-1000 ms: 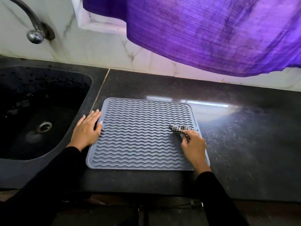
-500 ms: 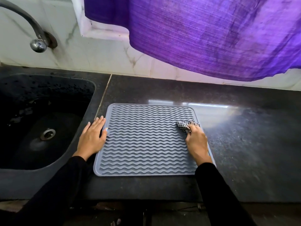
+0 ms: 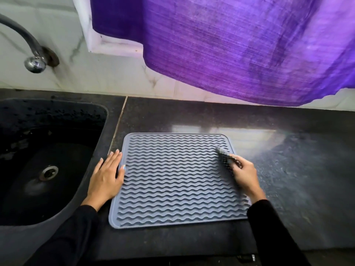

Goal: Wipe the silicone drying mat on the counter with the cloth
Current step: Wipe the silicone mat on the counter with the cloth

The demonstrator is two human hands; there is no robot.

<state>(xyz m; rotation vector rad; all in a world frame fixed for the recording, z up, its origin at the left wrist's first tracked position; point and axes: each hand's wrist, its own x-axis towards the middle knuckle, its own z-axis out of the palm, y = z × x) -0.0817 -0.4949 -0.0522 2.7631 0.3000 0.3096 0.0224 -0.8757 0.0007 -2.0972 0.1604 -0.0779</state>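
— Grey ribbed silicone drying mat (image 3: 172, 179) lies flat on the dark surface (image 3: 288, 169), long axis sideways?

— Yes. The flat left hand (image 3: 107, 177) pins its left edge; the right hand (image 3: 244, 175) grips the checked cloth (image 3: 224, 154) at the far-right corner.

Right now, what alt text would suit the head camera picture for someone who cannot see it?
A person's right hand wipes a grey ridged silicone mat with a small checked cloth, while the left hand lies flat at the mat's left edge. The mat lies on a dark counter beside a black sink.
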